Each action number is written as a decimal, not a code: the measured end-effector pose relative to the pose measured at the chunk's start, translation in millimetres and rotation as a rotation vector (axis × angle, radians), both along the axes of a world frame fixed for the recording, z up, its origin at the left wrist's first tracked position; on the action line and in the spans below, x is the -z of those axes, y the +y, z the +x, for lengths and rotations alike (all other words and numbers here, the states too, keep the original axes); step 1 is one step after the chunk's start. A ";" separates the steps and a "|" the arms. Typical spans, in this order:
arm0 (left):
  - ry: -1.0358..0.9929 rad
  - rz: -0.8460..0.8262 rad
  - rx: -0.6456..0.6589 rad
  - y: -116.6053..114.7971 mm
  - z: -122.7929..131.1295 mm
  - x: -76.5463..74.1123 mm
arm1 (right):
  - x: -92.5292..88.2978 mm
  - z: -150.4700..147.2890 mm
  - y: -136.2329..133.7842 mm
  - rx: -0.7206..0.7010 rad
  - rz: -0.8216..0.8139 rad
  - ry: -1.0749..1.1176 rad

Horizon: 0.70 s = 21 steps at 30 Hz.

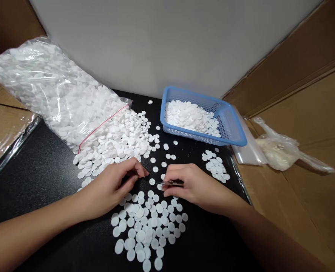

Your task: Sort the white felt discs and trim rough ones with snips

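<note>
My right hand (191,185) grips a slim, pointed metal tool (171,183), its tip toward the left at a white disc (152,181). Whether that tip touches the disc I cannot tell. With fingers bent and thumb apart from the index finger, my left hand (118,187) rests low over the black table (93,245), and nothing shows in it. Many thin, round white discs (148,226) lie spread and overlapping just in front of both hands. Beyond my left hand, a heap of similar discs (119,139) spills from a clear zip bag (48,87) with a red seal line.
A blue perforated basket (204,139) at the back right holds a pile of white discs. A small cluster of discs (216,166) lies before it. To the right, a knotted clear bag (280,151) sits on cardboard (306,196). A pale wall (144,45) stands behind.
</note>
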State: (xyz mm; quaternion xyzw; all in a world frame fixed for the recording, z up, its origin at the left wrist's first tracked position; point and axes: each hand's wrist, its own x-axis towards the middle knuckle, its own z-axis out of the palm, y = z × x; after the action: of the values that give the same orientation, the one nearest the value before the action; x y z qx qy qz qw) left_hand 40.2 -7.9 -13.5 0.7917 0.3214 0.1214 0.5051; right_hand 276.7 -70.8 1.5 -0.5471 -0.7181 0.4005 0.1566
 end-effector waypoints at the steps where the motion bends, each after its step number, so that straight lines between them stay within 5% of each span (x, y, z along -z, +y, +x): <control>1: -0.002 0.000 0.001 -0.1 -0.2 0.0 | -1.0 2.6 0.6 0.021 -0.008 0.009; 6: 0.003 -0.015 0.003 0.5 -0.5 -0.4 | -2.7 12.2 3.8 0.168 0.025 -0.051; 21: -0.019 0.085 0.057 -1.9 -0.9 0.2 | 2.9 -8.0 -1.8 0.090 -0.024 -0.138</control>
State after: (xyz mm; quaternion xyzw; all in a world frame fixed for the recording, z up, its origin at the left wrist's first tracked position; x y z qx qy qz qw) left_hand 39.3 -9.8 -13.7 0.8200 0.2881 0.1280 0.4776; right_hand 268.7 -72.6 -1.4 -0.6071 -0.6970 0.3628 0.1181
